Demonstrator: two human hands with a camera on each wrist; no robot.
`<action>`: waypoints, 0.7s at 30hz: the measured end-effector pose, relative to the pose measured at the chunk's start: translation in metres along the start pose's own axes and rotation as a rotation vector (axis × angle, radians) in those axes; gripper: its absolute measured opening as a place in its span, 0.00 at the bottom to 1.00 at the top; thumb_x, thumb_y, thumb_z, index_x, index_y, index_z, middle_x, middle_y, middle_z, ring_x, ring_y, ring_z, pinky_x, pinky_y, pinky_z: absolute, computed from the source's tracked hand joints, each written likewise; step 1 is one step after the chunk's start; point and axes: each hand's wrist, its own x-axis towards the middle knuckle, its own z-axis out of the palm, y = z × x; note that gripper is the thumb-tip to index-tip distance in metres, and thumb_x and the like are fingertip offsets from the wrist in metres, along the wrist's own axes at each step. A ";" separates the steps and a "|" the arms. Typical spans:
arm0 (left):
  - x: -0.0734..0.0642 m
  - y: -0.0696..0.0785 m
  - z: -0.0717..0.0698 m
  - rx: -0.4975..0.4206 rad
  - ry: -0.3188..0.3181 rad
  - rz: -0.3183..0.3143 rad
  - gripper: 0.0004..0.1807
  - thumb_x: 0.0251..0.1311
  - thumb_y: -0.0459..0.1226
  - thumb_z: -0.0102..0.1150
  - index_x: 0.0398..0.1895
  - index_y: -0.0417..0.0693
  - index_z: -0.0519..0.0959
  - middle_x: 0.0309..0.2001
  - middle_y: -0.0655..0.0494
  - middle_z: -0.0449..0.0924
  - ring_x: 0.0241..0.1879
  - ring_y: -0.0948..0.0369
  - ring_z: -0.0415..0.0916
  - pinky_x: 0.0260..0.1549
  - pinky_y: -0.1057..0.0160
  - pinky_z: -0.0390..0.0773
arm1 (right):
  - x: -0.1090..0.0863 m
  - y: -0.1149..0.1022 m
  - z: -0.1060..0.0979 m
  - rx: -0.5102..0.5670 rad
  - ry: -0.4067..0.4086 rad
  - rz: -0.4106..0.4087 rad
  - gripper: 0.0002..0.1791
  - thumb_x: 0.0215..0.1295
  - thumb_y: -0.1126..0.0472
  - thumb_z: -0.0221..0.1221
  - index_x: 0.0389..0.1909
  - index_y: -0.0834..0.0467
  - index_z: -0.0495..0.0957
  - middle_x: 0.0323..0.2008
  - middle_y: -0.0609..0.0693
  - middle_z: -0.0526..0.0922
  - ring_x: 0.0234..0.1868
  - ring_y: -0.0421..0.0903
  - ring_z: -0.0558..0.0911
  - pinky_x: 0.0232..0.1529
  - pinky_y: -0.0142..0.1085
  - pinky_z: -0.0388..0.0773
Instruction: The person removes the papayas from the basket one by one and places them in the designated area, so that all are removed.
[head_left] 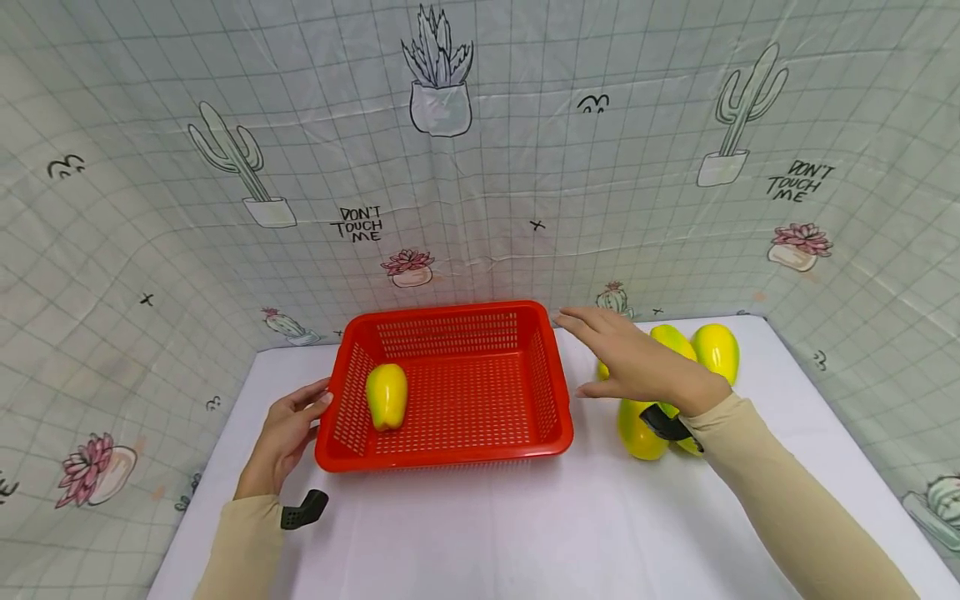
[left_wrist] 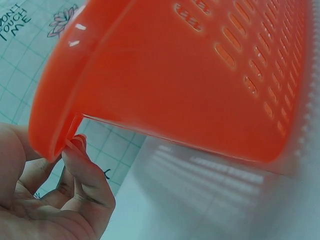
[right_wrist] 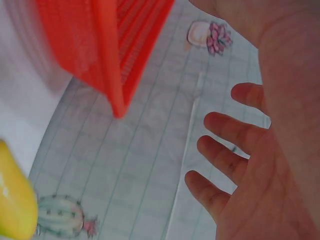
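A red plastic basket with slotted walls stands on the white table. Inside it, toward the left wall, lies one glossy yellow fruit with a green tinge, shaped like a mango. My left hand grips the basket's left rim, and in the left wrist view its fingers curl beneath the red edge. Just off the basket's right side, my right hand hovers with fingers spread and nothing in its grasp. The right wrist view shows those fingers apart from the basket.
Several more yellow-green fruits lie at the right of the table, partly hidden by the right hand and wrist. A grid-patterned cloth with cactus drawings hangs close behind the basket and along both sides.
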 end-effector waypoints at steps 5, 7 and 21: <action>0.000 -0.001 0.000 0.001 0.004 0.006 0.34 0.82 0.41 0.50 0.85 0.44 0.56 0.81 0.38 0.57 0.69 0.49 0.66 0.44 0.76 0.80 | 0.027 -0.010 0.009 -0.022 -0.015 -0.049 0.56 0.56 0.53 0.80 0.79 0.64 0.60 0.77 0.65 0.63 0.76 0.65 0.65 0.74 0.64 0.62; 0.000 -0.001 0.000 0.000 0.004 0.008 0.33 0.82 0.41 0.51 0.84 0.43 0.57 0.81 0.38 0.57 0.68 0.50 0.67 0.44 0.76 0.80 | 0.037 -0.014 0.012 -0.038 -0.024 -0.057 0.56 0.56 0.51 0.80 0.80 0.64 0.60 0.78 0.64 0.63 0.77 0.64 0.64 0.74 0.63 0.62; 0.000 -0.001 0.001 -0.003 0.007 0.008 0.33 0.82 0.40 0.51 0.84 0.43 0.57 0.81 0.38 0.58 0.67 0.51 0.68 0.44 0.76 0.80 | 0.098 -0.048 0.041 -0.120 -0.117 -0.092 0.56 0.60 0.41 0.76 0.82 0.60 0.59 0.77 0.60 0.65 0.77 0.60 0.64 0.77 0.57 0.60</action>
